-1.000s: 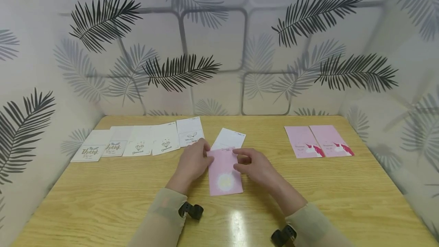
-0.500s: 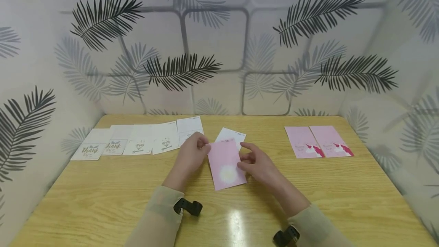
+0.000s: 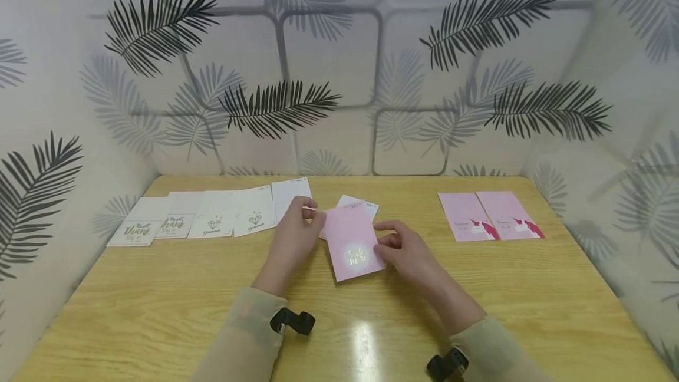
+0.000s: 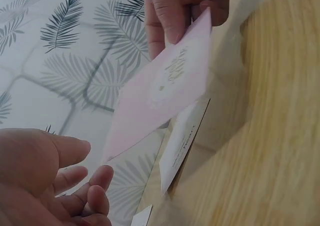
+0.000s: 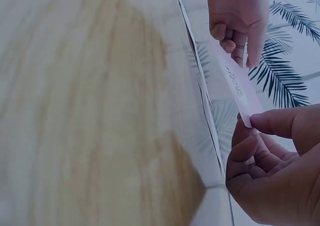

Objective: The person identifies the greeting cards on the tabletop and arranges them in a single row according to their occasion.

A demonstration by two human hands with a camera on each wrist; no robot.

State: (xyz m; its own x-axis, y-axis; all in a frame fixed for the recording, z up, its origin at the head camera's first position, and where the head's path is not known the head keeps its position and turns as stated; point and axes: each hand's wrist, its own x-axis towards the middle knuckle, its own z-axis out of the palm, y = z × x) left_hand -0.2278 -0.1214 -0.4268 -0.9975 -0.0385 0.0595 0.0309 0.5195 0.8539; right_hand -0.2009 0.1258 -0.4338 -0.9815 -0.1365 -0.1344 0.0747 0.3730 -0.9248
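Note:
A pink card [image 3: 350, 231] with gold lettering in a pale round patch is held tilted above the table in the head view. My right hand [image 3: 411, 255] pinches its lower right corner between thumb and fingers, plainly seen in the right wrist view. At the card's upper left corner is my left hand [image 3: 293, 234]. In the left wrist view, the left thumb and fingers [image 4: 102, 176] are spread slightly apart right at that corner. Behind the pink card, a white card [image 4: 180, 141] lies on the table, partly hidden by it.
White cards, including a thank-you card [image 3: 137, 233] and a diamond card [image 3: 254, 211], form a row at the back left of the wooden table [image 3: 223, 276]. Two pink unicorn cards [image 3: 467, 217] lie side by side at the back right. A leaf-patterned wall covering [image 3: 329, 128] stands behind.
The pink card has risen and moved slightly away and right, tilting so its gold lettering shows. My right hand has slid down its right edge to the lower corner.

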